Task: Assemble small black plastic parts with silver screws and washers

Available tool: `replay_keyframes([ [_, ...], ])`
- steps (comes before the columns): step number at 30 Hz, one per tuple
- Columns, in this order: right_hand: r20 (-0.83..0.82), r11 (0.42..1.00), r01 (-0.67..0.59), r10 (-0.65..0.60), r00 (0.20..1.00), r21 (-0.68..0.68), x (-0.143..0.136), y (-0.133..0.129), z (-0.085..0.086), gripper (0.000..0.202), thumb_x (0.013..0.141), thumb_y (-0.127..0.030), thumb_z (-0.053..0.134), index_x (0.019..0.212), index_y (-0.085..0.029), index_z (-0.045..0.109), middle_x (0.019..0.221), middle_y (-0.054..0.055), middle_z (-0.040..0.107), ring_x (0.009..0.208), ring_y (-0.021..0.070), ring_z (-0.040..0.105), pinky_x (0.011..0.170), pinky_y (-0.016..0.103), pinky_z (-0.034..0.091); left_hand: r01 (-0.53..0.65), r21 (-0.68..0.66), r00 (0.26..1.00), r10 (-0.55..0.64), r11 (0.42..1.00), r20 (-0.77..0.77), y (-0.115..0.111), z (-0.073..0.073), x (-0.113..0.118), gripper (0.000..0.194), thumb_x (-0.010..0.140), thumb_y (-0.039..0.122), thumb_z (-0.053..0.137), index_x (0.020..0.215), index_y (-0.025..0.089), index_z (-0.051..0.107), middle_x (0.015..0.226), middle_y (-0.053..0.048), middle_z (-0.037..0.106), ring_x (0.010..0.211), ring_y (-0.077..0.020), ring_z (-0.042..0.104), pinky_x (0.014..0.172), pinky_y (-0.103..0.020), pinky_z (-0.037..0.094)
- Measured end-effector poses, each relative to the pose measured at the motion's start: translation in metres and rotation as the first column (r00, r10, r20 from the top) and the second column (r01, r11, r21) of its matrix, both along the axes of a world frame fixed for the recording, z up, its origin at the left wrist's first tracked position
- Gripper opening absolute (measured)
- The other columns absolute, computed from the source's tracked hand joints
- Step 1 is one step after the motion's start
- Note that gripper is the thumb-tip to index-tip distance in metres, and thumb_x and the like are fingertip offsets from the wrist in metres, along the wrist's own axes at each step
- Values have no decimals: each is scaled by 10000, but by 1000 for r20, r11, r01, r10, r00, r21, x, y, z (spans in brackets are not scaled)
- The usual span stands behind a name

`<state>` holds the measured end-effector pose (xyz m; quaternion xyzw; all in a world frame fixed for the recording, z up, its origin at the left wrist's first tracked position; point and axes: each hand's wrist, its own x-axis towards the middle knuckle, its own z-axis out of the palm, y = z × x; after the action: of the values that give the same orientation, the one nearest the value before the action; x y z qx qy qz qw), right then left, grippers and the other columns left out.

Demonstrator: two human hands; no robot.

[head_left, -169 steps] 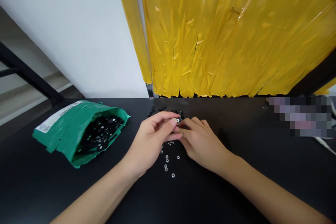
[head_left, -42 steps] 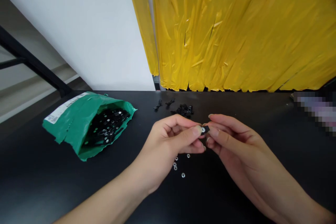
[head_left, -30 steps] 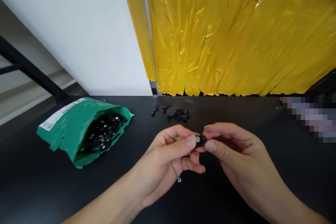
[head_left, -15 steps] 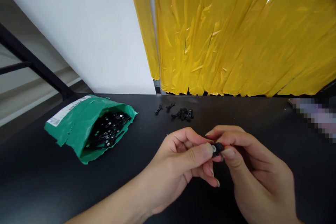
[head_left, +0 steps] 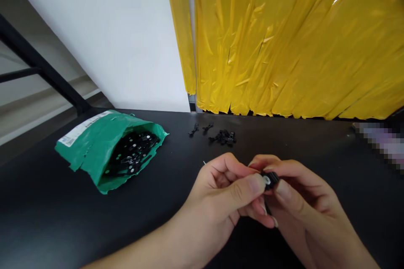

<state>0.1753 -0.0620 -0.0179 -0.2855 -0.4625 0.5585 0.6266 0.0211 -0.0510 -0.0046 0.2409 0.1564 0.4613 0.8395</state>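
Between both sets of fingertips is a small black plastic part (head_left: pixel 270 180) with a pale round spot on its face. My left hand (head_left: pixel 225 197) pinches its left side between thumb and fingers. On the other side, my right hand (head_left: pixel 303 197) grips the part with thumb and forefinger; some of its fingers are hidden. The fingers cover much of the part, so its exact kind does not show. Beyond the hands, a small pile of similar-looking black pieces (head_left: pixel 224 137) lies on the table, with two loose black pieces (head_left: pixel 193 129) to its left.
A torn-open green plastic bag (head_left: pixel 94 145) full of black parts lies on the dark table (head_left: pixel 142 222) at left. Yellow plastic sheeting (head_left: pixel 284 50) and a white panel (head_left: pixel 126 42) stand behind. A blurred flat item (head_left: pixel 380 143) lies at far right.
Both hands and the black part have shifted slightly right in view, as has the background. The right hand has turned, and more of the part's pale spot shows.
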Motion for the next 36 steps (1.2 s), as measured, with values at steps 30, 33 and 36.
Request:
replay_keyframes([
  [30, 150, 996, -64, 55, 987, 57, 14, 6, -1, 134, 954, -257, 793, 1022, -367, 831, 1090, -37, 771, 937, 105, 792, 903, 172, 639, 24, 43, 999, -25, 999, 32, 8, -2, -3, 146, 897, 119, 822, 825, 127, 695, 727, 7, 763, 625, -68, 724, 643, -192, 669],
  [33, 169, 998, -62, 55, 984, 34, 15, 6, 5, 90, 946, -268, 799, 980, -344, 835, 1036, -21, 762, 838, 112, 789, 814, 193, 669, 66, 22, 998, -66, 998, 6, 9, -2, -4, 172, 887, 135, 835, 817, 123, 678, 720, -5, 759, 608, -73, 710, 617, -204, 673],
  [36, 253, 993, 37, -65, 965, 113, 15, 4, 8, 77, 939, -246, 798, 939, -315, 831, 1018, 7, 764, 837, 140, 788, 748, 200, 678, 82, 0, 996, -82, 997, -29, 8, -2, -5, 190, 873, 140, 847, 806, 118, 671, 708, -8, 745, 592, -68, 688, 604, -209, 673],
])
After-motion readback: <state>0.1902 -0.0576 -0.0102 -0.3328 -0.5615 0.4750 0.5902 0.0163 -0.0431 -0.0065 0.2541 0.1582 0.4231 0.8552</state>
